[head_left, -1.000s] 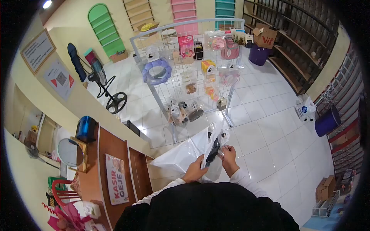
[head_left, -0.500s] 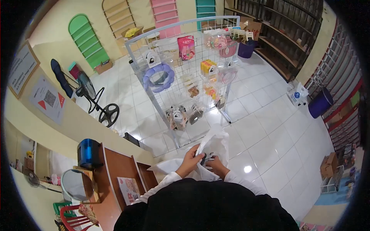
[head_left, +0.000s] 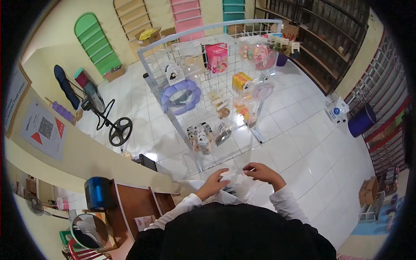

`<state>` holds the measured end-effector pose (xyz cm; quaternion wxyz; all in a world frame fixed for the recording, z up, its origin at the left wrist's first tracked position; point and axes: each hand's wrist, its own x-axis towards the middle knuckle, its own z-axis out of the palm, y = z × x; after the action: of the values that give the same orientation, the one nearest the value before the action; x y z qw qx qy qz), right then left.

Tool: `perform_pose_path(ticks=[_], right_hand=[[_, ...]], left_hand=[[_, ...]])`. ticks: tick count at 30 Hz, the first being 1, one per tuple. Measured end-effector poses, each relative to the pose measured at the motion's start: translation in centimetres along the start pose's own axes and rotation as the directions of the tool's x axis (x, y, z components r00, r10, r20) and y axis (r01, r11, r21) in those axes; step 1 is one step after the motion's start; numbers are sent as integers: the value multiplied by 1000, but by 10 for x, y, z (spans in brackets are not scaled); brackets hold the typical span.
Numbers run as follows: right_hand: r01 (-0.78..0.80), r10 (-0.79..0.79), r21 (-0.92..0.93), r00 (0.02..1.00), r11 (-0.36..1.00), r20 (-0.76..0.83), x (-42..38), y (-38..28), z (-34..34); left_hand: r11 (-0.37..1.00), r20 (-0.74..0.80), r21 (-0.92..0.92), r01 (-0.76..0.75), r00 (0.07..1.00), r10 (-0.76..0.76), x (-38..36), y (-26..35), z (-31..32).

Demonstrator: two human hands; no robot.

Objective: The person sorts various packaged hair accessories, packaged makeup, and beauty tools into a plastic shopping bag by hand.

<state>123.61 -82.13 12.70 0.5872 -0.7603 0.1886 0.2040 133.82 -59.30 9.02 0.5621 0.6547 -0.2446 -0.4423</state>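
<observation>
My left hand (head_left: 215,182) and my right hand (head_left: 263,172) both grip the top edge of a white plastic bag (head_left: 236,187), holding it low in front of my body. Dark items show inside the bag between my hands. My sleeves are white and my torso is black. Just beyond my hands stands a white wire display rack (head_left: 208,86) hung with packaged goods and a purple ring-shaped cushion (head_left: 181,96).
A wooden counter (head_left: 134,203) with a blue cylinder (head_left: 96,193) and a round mirror (head_left: 89,229) is at my left. A floor fan (head_left: 110,117) stands by the wall. Dark shelving (head_left: 329,39), a purple bin (head_left: 362,121) and cardboard boxes line the right side.
My hands lowered the bag from chest height and spread apart along its rim. The dark item I held earlier went down into the bag. My view shifted closer to the rack.
</observation>
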Motion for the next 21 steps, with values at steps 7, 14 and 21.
perform_pose_path(ticks=[7,14,21], right_hand=[[338,-340,-30,933,941,-118,64,-66,-48],[544,-613,-299,754,784,-235,100,-173,-61],[615,-785,-493,529,616,-323,115,-235,-51]], left_hand=[[632,123,774,29,973,-196,53,14,-45],[699,121,715,-13,987,-106,81,15,-76],[676,287,726,-122,948,-137,114,19,-108]])
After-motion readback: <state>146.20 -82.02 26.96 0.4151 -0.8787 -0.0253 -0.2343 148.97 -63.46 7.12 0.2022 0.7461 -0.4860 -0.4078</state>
